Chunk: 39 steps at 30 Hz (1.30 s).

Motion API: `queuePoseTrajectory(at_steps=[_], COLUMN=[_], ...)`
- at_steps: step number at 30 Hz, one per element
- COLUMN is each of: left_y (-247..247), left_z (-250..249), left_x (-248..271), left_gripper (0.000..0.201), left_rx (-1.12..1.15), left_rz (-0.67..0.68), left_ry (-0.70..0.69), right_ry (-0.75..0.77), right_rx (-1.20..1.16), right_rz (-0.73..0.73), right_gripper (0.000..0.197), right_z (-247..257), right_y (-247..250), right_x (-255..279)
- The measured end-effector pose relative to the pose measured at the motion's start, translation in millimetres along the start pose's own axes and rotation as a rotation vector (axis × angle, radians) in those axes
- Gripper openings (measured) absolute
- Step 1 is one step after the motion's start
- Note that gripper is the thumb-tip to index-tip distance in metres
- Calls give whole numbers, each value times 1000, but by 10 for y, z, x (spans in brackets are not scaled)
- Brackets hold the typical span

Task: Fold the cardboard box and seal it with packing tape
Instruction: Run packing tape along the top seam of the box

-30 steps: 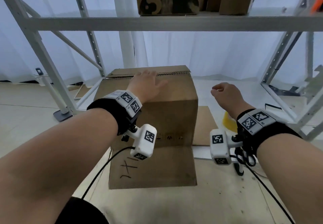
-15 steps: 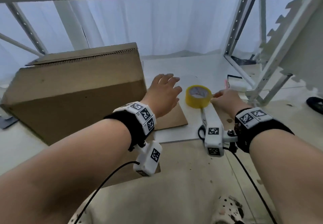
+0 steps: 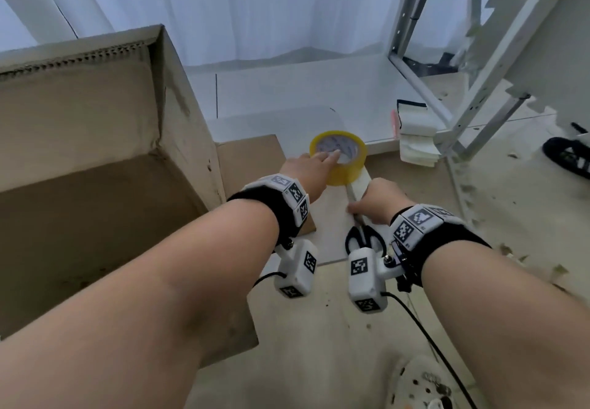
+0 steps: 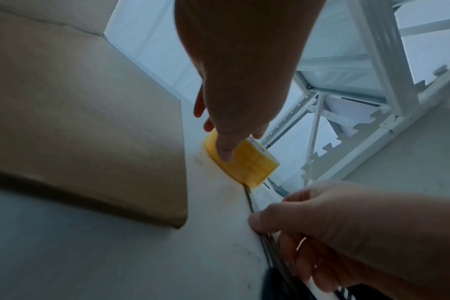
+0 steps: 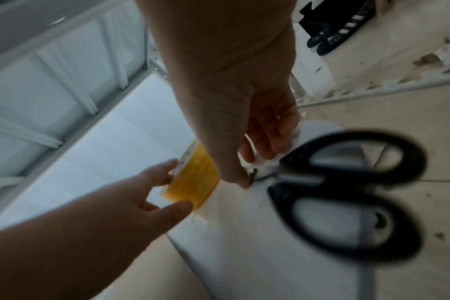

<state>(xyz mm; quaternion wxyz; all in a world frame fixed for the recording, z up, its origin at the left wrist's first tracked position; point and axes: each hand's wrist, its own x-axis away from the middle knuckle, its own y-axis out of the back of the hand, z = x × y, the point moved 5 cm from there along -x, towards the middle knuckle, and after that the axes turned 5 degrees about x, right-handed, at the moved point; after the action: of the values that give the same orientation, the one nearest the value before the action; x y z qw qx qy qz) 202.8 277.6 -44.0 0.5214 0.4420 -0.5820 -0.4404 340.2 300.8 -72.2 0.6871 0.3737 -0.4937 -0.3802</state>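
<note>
White curtains and a pale metal rack frame back a low white board on a beige floor. One roll of yellow packing tape lies flat on that board, just right of the one cardboard box, whose near flap lies open on the floor. The left hand reaches onto the roll, fingertips over its top rim and thumb against its outer wall, fingers nearly straight; whether it has closed into a grip cannot be told. One pair of black-handled scissors lies beside the roll; the right hand pinches it near the pivot, fingers curled over a white sheath that hides the blades. In the head view the wrist camera covers part of the handles. One stack of paper sits by the rack leg.
</note>
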Motion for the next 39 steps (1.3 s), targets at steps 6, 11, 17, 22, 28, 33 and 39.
queuePoseTrajectory(at_steps=[6,11,17,22,28,33,39], left_y=[110,291,932,1530,2071,2367,2465], left_z=[20,140,174,102,237,531,944], left_x=[138,481,988,1490,2159,2717,3278], left_gripper=[38,38,32,26,34,36,34], left_rx=[-52,128,431,468,445,485,478], left_rz=[-53,-241,-439,-575,-648,-704,-746], left_ry=[-18,76,98,53,46,149,160], right_ry=[-69,-14,328,516,654,843,970], right_rx=[-54,-10,-914,-836,-766,-573,-466], right_rz=[-16,-135,-379,-347,-551,-676,-700], right_gripper=[21,27,41,51,33,20,20], right_z=[-69,92,638,1073,1393,1840,2431], right_y=[61,202,1160,1636,2036,2103,2004], right_x=[14,171,786,1426,2023,2452,2834])
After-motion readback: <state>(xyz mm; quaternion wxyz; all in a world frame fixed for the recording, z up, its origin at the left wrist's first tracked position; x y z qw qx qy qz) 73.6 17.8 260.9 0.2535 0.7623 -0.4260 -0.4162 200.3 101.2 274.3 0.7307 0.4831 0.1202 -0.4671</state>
